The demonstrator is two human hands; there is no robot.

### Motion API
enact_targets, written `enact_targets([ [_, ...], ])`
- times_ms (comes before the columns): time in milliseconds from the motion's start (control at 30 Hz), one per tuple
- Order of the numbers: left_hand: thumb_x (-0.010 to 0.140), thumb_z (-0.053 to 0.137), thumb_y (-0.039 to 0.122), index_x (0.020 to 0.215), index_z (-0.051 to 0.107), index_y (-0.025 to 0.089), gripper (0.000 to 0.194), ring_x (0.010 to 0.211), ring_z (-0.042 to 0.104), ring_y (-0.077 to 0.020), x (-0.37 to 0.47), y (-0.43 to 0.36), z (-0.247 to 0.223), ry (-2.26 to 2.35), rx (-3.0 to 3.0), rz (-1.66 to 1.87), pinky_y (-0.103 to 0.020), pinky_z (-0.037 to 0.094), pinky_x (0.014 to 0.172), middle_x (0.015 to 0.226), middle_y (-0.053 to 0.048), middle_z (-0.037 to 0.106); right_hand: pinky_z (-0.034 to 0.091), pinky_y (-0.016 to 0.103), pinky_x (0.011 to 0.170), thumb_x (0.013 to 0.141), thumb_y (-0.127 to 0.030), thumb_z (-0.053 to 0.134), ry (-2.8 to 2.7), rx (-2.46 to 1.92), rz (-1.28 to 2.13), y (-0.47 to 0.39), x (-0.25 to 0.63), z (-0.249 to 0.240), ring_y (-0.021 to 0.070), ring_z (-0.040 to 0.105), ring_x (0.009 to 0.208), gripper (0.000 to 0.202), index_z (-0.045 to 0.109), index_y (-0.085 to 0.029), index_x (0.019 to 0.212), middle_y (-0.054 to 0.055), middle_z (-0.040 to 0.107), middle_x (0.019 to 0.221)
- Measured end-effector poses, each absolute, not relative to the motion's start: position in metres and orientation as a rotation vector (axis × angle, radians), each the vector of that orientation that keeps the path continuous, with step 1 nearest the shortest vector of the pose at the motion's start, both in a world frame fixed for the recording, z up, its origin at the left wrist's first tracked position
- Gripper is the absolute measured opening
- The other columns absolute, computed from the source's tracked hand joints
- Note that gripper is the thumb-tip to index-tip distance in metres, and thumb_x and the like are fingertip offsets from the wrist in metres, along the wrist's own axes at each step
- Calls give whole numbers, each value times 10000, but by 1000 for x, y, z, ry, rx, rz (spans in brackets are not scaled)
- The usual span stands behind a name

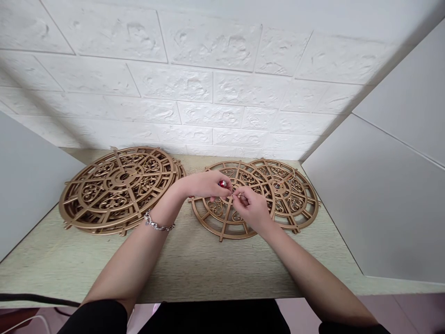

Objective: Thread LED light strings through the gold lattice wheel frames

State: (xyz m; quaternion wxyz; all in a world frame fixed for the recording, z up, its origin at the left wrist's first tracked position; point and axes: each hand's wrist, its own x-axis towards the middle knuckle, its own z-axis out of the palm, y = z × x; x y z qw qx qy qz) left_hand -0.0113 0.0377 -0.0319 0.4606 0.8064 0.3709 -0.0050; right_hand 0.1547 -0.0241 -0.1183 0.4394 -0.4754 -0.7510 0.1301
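Left hand: reaching in over the middle disc, the left hand (207, 184) is curling its fingers around a small red thing (222, 183), blurred, with a silvery glint.
Right hand: meeting it there, the right hand (254, 208) is pressing thumb and fingertips together; whether they're pinching something, I cannot tell.
Middle disc: lying right under the hands, the gold middle disc (225, 218) is overlapping its neighbour; contact with the hands is hard to judge.
Right disc: peeking out on the far right, the right disc (283, 188) is tucking its left edge under the middle one.
Pile: over on the left, a pile (130, 182) of matching discs is sitting slightly askew.
Bracelet: circling the left wrist, a silver bracelet (158, 225) is hanging.
Desk: carrying all the discs, the pale desk (208, 269) is running up to the white wall (194, 83).
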Motion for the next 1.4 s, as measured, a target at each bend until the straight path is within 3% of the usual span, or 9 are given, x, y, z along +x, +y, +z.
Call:
enact_targets([
  [1400,718,482,291,793,554,180,152,566,519,-116,-15,37,-31,940,2035,-65,-226,391,503,665,1,537,282,189,453,798,-225,451,-1905,-1157,283,-25,155,-117,72,352,423,88,528,-197,769,-61,428,522],
])
